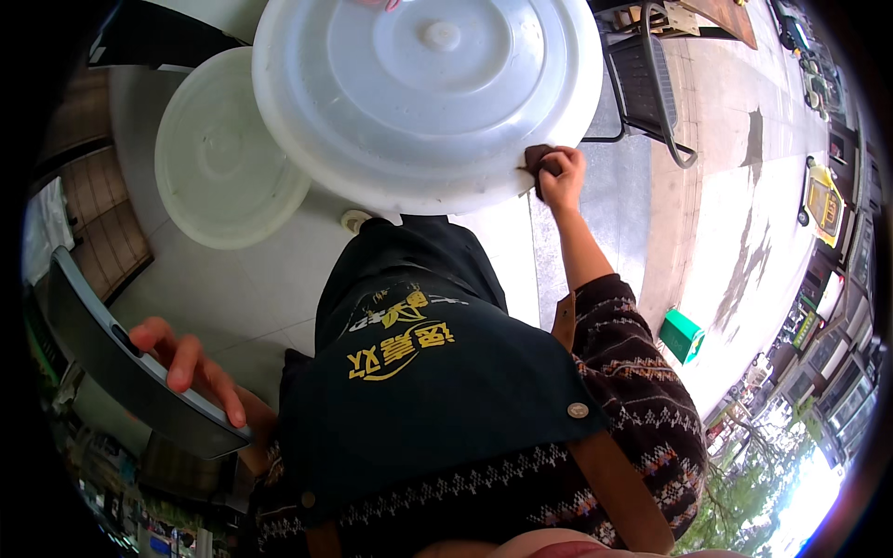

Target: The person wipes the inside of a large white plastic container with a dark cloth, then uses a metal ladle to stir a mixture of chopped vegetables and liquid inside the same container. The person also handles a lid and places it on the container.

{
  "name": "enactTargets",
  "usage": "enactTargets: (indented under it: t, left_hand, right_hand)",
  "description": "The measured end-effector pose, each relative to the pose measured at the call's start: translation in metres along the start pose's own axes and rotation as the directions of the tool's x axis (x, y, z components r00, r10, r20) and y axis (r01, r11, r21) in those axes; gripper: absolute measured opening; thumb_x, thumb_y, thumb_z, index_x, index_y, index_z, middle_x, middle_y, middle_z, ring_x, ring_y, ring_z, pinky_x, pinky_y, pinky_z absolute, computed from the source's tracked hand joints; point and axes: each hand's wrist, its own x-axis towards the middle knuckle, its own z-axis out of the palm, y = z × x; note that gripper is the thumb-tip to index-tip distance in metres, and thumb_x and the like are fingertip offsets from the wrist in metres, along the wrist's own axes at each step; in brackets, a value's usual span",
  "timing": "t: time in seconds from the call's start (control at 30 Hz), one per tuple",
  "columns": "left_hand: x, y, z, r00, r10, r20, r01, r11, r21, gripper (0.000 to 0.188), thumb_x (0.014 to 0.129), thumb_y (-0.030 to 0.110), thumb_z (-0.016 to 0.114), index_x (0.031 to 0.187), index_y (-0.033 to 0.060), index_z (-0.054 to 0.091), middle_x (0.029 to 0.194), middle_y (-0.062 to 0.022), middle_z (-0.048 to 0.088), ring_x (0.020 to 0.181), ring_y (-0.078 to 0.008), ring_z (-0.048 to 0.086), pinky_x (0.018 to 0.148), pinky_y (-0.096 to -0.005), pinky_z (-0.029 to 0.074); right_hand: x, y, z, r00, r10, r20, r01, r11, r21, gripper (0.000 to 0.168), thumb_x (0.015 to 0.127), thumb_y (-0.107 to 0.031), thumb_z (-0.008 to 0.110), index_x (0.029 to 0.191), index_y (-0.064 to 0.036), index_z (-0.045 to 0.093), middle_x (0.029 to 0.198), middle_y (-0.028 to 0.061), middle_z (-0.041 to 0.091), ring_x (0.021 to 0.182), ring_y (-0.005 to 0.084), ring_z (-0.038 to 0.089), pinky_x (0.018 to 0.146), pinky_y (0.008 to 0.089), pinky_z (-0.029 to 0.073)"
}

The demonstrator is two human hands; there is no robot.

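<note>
My right hand grips a dark brown cloth and holds it against the near right rim of a large round white plastic lid. The lid has raised rings and a central knob. Away to the left, my left hand has its fingers wrapped over the silvery edge of a flat, dark handheld device, possibly a phone or tablet. Part of that hand is hidden behind it. Pink material shows on the lid at the top edge of the view, mostly cut off.
A second round, pale lid lies lower at left, partly under the large one. Right of it stands a dark metal-framed chair by a wooden table. A green box sits near the street. Brown panelled boxes line the left.
</note>
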Motion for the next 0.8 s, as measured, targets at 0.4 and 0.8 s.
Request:
enactTargets:
  t: [0.4, 0.8]
  left_hand:
    - [0.048, -0.003, 0.016, 0.965, -0.260, -0.037, 0.262, 0.962, 0.072, 0.046, 0.089, 0.016, 0.039, 0.131, 0.0039, 0.025, 0.135, -0.0010, 0.018, 0.112, -0.0324, 0.038, 0.075, -0.0708, 0.040]
    - [0.044, -0.011, 0.018, 0.991, -0.118, -0.064, 0.122, 0.991, 0.050, 0.050, 0.089, 0.021, 0.041, 0.132, 0.0052, 0.023, 0.133, -0.0016, 0.023, 0.113, -0.0312, 0.038, 0.078, -0.0702, 0.039]
  right_hand:
    - [0.163, -0.004, -0.002, 1.000, 0.010, -0.024, -0.012, 0.994, -0.105, 0.031, 0.063, -0.017, 0.061, 0.094, -0.017, 0.066, 0.100, 0.0098, 0.053, 0.095, 0.0310, 0.047, 0.085, 0.0364, 0.041]
    - [0.061, -0.155, 0.034, 0.806, -0.110, 0.581, 0.162, 0.986, -0.038, 0.022, 0.063, -0.028, 0.067, 0.075, -0.010, 0.066, 0.094, 0.0003, 0.052, 0.090, 0.0215, 0.049, 0.069, 0.0326, 0.048]
